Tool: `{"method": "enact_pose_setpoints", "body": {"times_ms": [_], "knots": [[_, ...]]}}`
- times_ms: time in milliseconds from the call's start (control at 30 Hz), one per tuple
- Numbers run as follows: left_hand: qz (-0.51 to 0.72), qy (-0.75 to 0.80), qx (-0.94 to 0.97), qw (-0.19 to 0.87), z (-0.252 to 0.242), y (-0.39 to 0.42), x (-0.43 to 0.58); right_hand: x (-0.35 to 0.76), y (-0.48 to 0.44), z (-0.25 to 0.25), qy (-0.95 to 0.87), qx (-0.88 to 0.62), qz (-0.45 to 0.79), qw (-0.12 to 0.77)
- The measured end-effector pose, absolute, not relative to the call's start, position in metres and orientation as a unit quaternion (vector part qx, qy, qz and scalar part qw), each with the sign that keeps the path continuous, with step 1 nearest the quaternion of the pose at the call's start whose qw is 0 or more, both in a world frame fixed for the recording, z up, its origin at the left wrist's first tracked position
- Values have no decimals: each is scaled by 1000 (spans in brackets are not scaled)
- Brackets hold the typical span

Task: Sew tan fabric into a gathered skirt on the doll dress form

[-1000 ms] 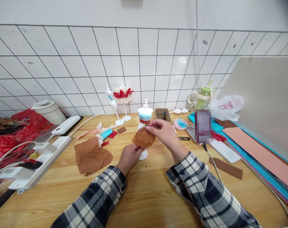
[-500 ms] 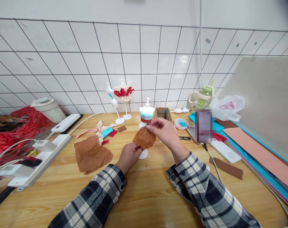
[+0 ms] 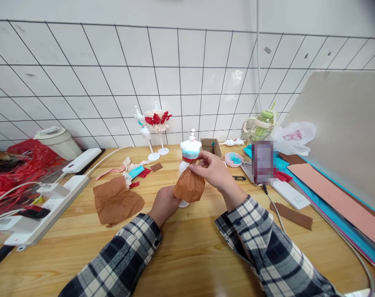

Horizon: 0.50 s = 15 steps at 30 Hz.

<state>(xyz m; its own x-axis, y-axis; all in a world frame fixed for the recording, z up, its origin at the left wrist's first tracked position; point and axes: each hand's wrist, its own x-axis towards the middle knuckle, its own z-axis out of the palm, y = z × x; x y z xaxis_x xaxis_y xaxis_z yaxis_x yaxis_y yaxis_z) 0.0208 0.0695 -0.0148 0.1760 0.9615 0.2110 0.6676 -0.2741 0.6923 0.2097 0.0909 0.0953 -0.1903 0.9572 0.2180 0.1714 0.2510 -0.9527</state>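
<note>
A small white mannequin (image 3: 190,149) with a blue and red band stands on a round base at the middle of the wooden table (image 3: 193,251). A brown crepe paper skirt (image 3: 189,187) hangs gathered under its waist. My right hand (image 3: 212,170) pinches the top of the brown paper against the mannequin's waist. My left hand (image 3: 164,203) holds the paper's lower left edge, fingers closed on it.
A loose brown paper sheet (image 3: 115,201) and coloured scraps (image 3: 134,170) lie to the left, by a power strip (image 3: 41,210). Two dressed mannequins (image 3: 154,123) stand at the back. Scissors (image 3: 239,178), a phone (image 3: 263,161), a pink dish (image 3: 233,159) and coloured paper sheets (image 3: 336,202) lie right.
The brown paper has dropped a little, so more of the mannequin's torso shows above it. Both hands keep their hold. The view shifted slightly.
</note>
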Motion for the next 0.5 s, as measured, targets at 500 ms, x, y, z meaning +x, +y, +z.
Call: {"method": "enact_pose_setpoints", "body": {"times_ms": [500], "knots": [[425,416,704,387,6,65,22,216,99,89,-668,-447,388,451]]}}
